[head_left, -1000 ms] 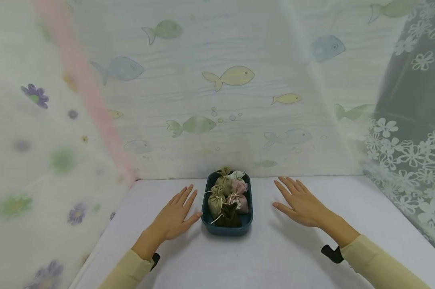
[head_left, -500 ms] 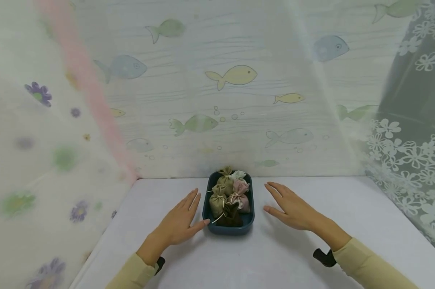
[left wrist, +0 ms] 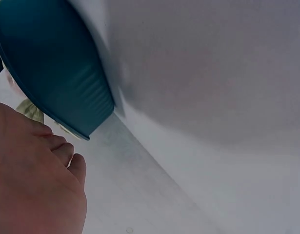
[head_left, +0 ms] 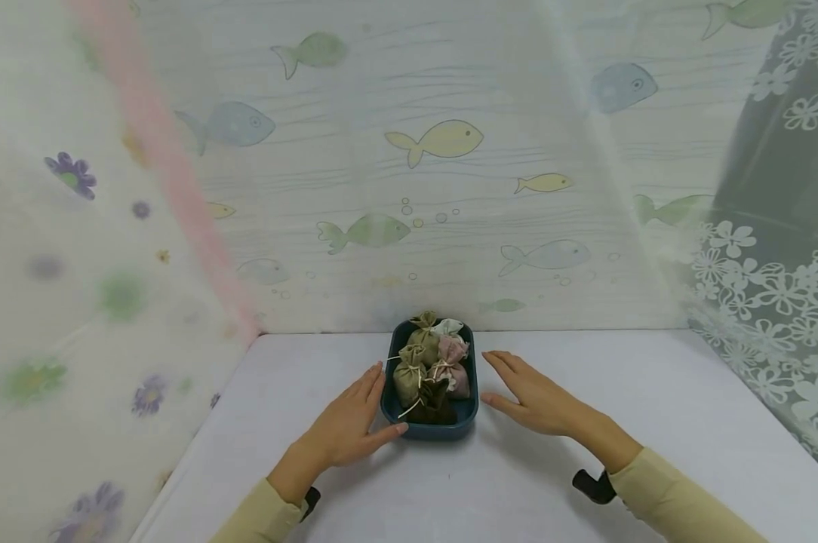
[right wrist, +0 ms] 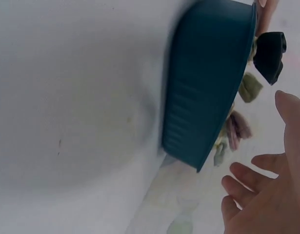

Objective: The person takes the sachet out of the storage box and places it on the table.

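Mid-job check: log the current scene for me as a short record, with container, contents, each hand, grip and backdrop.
Container: blue tub, upright on white table
Contents: two olive pouches; pink cloth, one pouch or two unclear; dark pouch, near end; pale pouch, far right
Left hand: at tub's left side, contact unclear
Right hand: right of tub, gap between
Grip: neither hand grips the tub
Backdrop: fish-patterned curtain

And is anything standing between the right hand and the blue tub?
Nothing visible stands in the way: only a gap separates the right hand from the blue tub, and the cloth pouches sit inside it.
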A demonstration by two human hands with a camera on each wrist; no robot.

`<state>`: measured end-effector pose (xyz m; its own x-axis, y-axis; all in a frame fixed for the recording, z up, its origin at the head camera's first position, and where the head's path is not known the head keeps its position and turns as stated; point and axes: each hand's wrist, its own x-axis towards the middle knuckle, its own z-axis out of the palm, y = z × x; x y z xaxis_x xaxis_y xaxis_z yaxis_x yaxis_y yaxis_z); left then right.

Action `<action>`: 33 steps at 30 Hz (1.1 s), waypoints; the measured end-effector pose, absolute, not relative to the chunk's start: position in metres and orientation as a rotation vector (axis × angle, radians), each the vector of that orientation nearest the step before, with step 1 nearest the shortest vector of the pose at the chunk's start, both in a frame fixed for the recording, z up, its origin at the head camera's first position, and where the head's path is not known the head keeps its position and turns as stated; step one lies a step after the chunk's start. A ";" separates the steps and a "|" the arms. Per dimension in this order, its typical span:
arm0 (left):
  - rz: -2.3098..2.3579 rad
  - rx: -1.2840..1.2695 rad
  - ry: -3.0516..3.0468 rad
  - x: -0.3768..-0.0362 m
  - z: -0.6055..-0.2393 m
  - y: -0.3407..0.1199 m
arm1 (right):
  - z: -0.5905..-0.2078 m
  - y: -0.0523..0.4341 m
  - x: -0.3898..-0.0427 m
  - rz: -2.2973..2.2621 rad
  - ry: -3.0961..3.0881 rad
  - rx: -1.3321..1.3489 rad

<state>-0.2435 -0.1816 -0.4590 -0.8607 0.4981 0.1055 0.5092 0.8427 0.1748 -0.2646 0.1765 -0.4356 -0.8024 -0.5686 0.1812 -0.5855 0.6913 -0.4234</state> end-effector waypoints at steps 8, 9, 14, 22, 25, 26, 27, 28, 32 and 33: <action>-0.313 -0.804 -2.991 -0.244 -0.461 -0.175 | -0.436 0.162 -0.266 0.839 -2.928 0.982; -0.316 -0.802 -2.992 -0.244 -0.461 -0.174 | -0.436 0.160 -0.266 0.857 -2.937 0.978; -0.326 -0.791 -2.997 -0.245 -0.464 -0.172 | -0.440 0.148 -0.269 0.957 -2.930 1.013; -0.354 -0.750 -3.022 -0.248 -0.468 -0.171 | -0.447 0.126 -0.278 1.034 -2.763 1.145; -0.378 -0.751 -3.016 -0.248 -0.469 -0.170 | -0.451 0.118 -0.282 1.054 -2.689 1.198; -0.384 -0.752 -3.014 -0.248 -0.469 -0.170 | -0.452 0.116 -0.282 1.062 -2.664 1.217; -0.387 -0.752 -3.017 -0.248 -0.469 -0.169 | -0.453 0.114 -0.283 1.067 -2.641 1.231; -0.383 -0.749 -3.025 -0.249 -0.469 -0.169 | -0.454 0.112 -0.284 1.070 -2.616 1.245; -0.368 -0.742 -3.043 -0.248 -0.468 -0.168 | -0.457 0.105 -0.285 1.064 -2.540 1.274; -0.361 -0.741 -3.047 -0.248 -0.468 -0.168 | -0.457 0.103 -0.285 1.067 -2.536 1.269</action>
